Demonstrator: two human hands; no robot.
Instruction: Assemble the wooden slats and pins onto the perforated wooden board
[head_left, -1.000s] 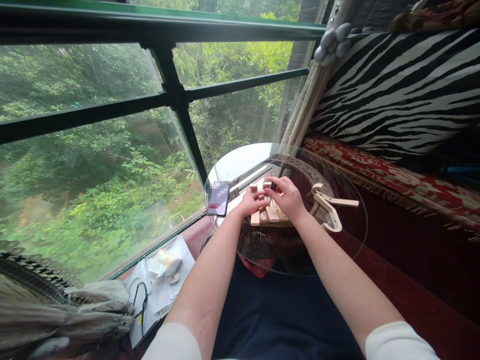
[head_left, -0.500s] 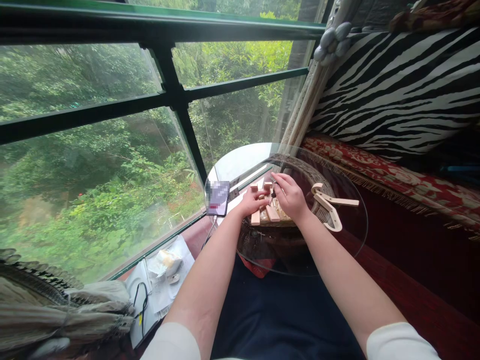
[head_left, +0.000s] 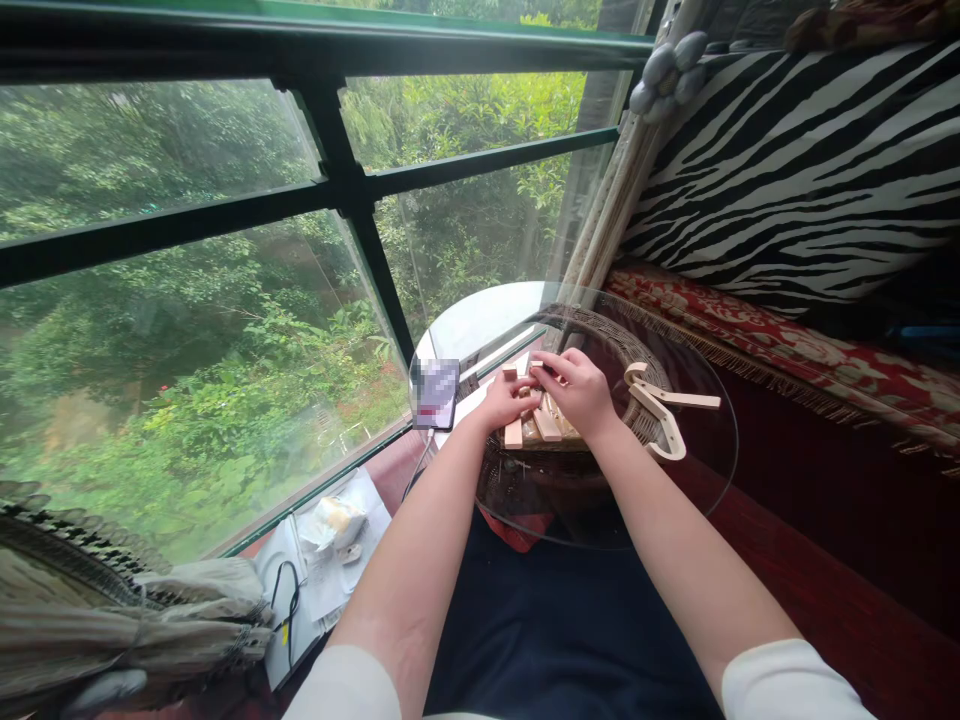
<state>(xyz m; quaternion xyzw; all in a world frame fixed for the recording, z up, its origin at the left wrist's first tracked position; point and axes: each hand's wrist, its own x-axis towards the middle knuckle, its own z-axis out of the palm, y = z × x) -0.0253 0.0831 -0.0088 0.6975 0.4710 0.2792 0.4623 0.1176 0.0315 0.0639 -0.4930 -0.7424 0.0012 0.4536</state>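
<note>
Left hand (head_left: 504, 402) and right hand (head_left: 581, 395) close together over pale wooden slats (head_left: 547, 426) on a round glass tabletop (head_left: 679, 500)

Judging by the present layout alone, seemingly partway along. At the right of the glass, well apart from the hands, hooked wooden pieces (head_left: 654, 408) with a straight wooden strip (head_left: 694, 402) against or across them; perhaps already dealt with, though joined or merely overlapping, cannot tell. Apparently left: the slats beneath the fingers, near ends in view and side by side, plus small wooden blocks (head_left: 511, 372) at the far side, perhaps not yet fixed to anything. Around the slats, something shiny, possibly clear plastic, too small to tell

Left fingers low over the slats, thumb and fingertips slightly apart; right thumb and forefinger bunched near the far blocks. Clamped on anything or not, cannot tell for either

Beneath the glass, woven wicker (head_left: 637, 350); at its left edge, a phone (head_left: 445, 400) with a pale cable. Beyond, a green-framed window (head_left: 345, 200) onto dense foliage. To the right, zebra-striped fabric (head_left: 795, 180) above a red floral cover (head_left: 682, 320); low at left, a gathered curtain (head_left: 75, 610) and papers (head_left: 322, 590) with a crumpled wrapper (head_left: 334, 520) on top
</note>
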